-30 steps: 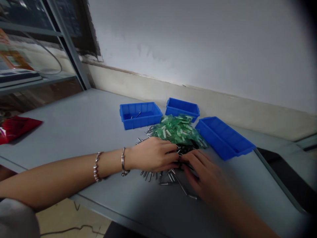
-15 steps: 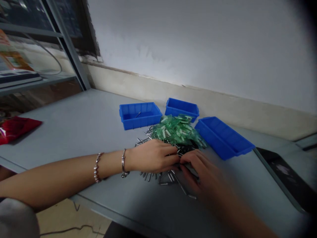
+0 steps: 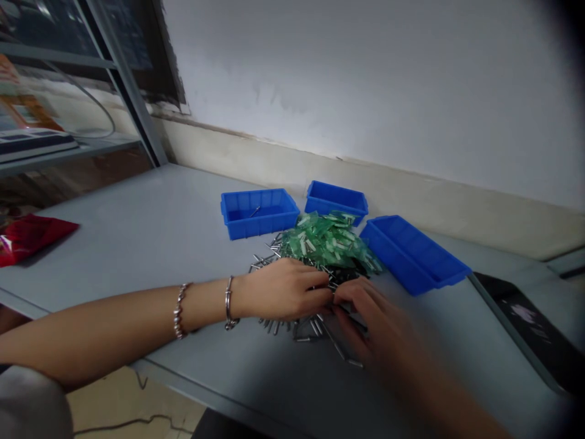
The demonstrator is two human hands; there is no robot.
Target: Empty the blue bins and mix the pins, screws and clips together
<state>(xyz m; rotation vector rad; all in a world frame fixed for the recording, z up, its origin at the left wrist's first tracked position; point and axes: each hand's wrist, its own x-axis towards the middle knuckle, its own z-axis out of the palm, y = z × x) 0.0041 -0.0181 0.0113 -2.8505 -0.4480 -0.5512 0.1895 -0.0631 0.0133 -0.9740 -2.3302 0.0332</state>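
Observation:
My left hand (image 3: 286, 288) rests palm down on a heap of small metal pins (image 3: 315, 326), its fingers curled together at the tips on something I cannot make out. My right hand (image 3: 375, 320) lies over the right side of the same heap, fingers bent and meeting the left fingertips; it is smeared. Just behind the hands lies a pile of small green pieces (image 3: 329, 241). Two bracelets sit on my left wrist.
Three blue bins stand behind the piles: the left bin (image 3: 258, 210) holds a pin, the middle bin (image 3: 336, 198) and the right bin (image 3: 414, 253) flank the green pile. A red bag (image 3: 27, 235) lies far left. A dark slab (image 3: 530, 326) sits at right. A wall runs behind.
Both hands stay on the pin heap; the fingertips have shifted slightly against each other. Nothing else has moved.

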